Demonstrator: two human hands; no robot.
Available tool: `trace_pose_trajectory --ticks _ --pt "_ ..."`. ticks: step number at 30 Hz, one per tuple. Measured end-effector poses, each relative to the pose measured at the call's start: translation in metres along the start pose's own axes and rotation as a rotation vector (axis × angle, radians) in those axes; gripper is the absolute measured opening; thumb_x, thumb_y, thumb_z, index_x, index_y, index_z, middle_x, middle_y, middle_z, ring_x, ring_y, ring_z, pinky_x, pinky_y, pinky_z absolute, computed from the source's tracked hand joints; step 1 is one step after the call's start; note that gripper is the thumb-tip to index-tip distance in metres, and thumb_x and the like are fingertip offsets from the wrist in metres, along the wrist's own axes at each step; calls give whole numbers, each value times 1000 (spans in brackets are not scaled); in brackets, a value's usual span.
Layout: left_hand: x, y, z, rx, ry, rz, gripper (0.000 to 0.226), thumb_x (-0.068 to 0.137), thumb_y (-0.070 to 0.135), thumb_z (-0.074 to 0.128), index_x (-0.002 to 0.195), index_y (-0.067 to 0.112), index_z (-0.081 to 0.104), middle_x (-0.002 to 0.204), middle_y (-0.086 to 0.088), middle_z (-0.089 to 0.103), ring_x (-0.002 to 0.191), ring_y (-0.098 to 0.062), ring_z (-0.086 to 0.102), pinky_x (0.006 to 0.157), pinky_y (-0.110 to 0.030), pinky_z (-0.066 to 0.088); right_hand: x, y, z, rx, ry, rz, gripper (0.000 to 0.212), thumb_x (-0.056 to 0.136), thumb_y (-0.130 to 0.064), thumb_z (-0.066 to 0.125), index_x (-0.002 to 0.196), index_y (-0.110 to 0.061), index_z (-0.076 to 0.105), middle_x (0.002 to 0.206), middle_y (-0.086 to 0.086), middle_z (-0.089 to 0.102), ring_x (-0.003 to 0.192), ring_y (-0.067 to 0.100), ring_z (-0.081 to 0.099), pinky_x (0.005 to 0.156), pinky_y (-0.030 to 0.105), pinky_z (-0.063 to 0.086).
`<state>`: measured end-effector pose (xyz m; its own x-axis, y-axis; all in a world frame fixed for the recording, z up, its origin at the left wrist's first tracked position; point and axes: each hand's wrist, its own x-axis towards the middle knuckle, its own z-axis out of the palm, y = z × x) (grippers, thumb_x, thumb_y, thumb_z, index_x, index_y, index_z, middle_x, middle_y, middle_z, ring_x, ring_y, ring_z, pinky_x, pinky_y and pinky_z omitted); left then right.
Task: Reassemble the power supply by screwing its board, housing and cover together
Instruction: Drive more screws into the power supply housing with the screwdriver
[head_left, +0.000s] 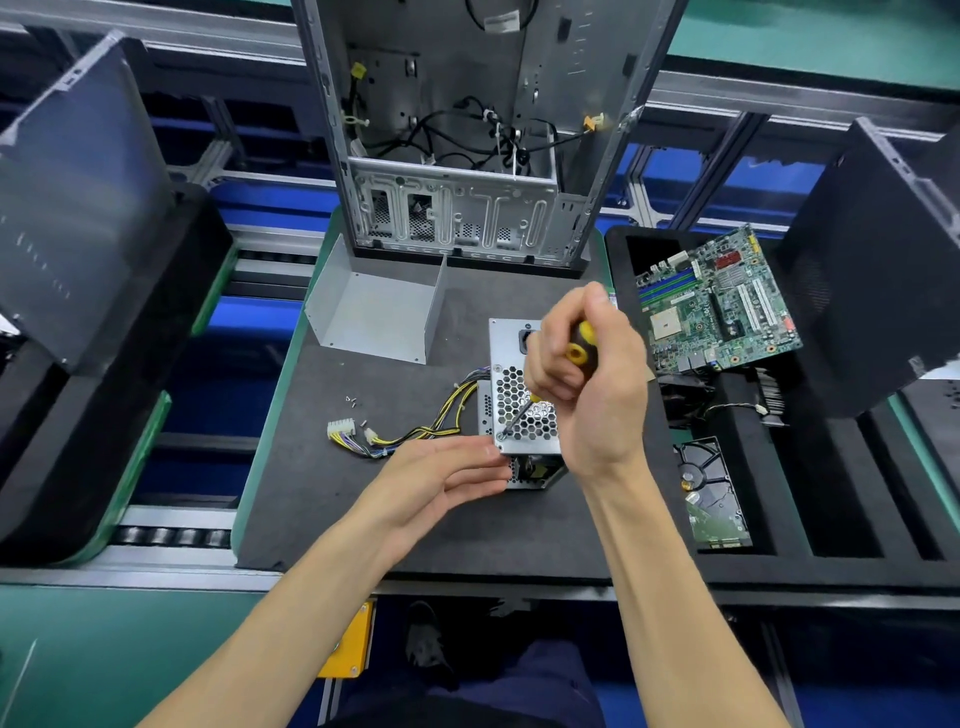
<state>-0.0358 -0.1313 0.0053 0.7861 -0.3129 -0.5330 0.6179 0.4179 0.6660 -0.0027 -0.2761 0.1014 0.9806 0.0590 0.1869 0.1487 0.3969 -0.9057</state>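
The grey metal power supply stands on the dark mat, honeycomb grille facing up. My right hand grips a yellow-and-black screwdriver, whose tip sits on a screw at the grille's near left corner. With straight fingers, my left hand presses against the near left side of the housing. The yellow and black cable bundle with white plugs trails left from the unit. A bent grey metal cover lies apart, behind and to the left. A few loose screws lie on the mat.
An open computer case stands at the back of the mat. A green motherboard and a hard drive lie in a black tray on the right. Dark panels lean at both sides, over a conveyor frame.
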Motion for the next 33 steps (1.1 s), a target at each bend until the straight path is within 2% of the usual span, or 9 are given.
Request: trace_pose_trajectory --ticks 3,7,9,11,14,19,23,27,33 --pt "1 1 -1 -16 11 -7 38 76 7 81 110 -8 72 108 -29 71 103 -38 72 82 -35 60 -2 2 9 -82 -130 37 41 101 -31 34 81 -21 69 62 -6 44 56 14 38 54 26 34" --pt "1 2 -2 -24 11 -10 51 72 7 83 117 -11 64 108 -30 71 103 -39 71 81 -35 60 -4 -2 12 -190 -206 -30 28 105 -11 34 95 -5 59 90 5 69 72 21 66 69 33 54" --pt "1 2 -1 -22 15 -10 52 72 7 82 117 -11 64 108 -30 71 103 -39 72 80 -34 60 -3 -5 13 -226 -199 -17 19 104 -10 38 94 -5 54 79 2 68 60 16 60 61 27 49" --pt "1 2 -1 -16 12 -9 52 72 8 82 117 -11 64 109 -31 70 103 -39 71 80 -34 60 -2 -7 15 -231 -181 31 14 100 -12 44 88 -10 48 62 -9 54 51 8 44 53 21 37" --pt "1 3 -1 -3 8 -13 48 72 8 82 114 -10 67 110 -31 70 103 -39 71 80 -34 60 0 -8 12 -179 -221 84 29 100 -16 45 73 -15 38 53 -17 39 46 6 27 47 19 26" --pt "2 4 -5 20 3 -26 23 74 6 82 95 -2 79 108 -29 72 102 -39 72 80 -35 61 11 -17 0 -53 -330 297 57 99 -43 42 46 -24 30 42 -9 19 40 10 17 46 26 13" --pt "2 5 -6 46 -2 -34 20 75 7 82 93 -1 79 105 -27 73 101 -39 72 79 -34 60 22 -20 -3 -79 -391 374 57 91 -48 48 47 -22 22 41 -8 19 41 14 16 47 29 14" --pt "2 7 -5 42 6 -35 27 73 7 83 97 -5 77 102 -28 72 98 -39 73 77 -34 61 20 -18 6 -139 -437 332 61 99 -42 43 44 -22 25 40 -2 26 52 26 17 53 33 19" --pt "2 8 -3 84 1 -20 43 72 14 81 107 -10 70 107 -32 70 96 -38 73 78 -33 60 15 -12 23 -305 -394 310 56 102 -46 33 50 -25 38 44 -1 39 45 16 30 48 27 28"
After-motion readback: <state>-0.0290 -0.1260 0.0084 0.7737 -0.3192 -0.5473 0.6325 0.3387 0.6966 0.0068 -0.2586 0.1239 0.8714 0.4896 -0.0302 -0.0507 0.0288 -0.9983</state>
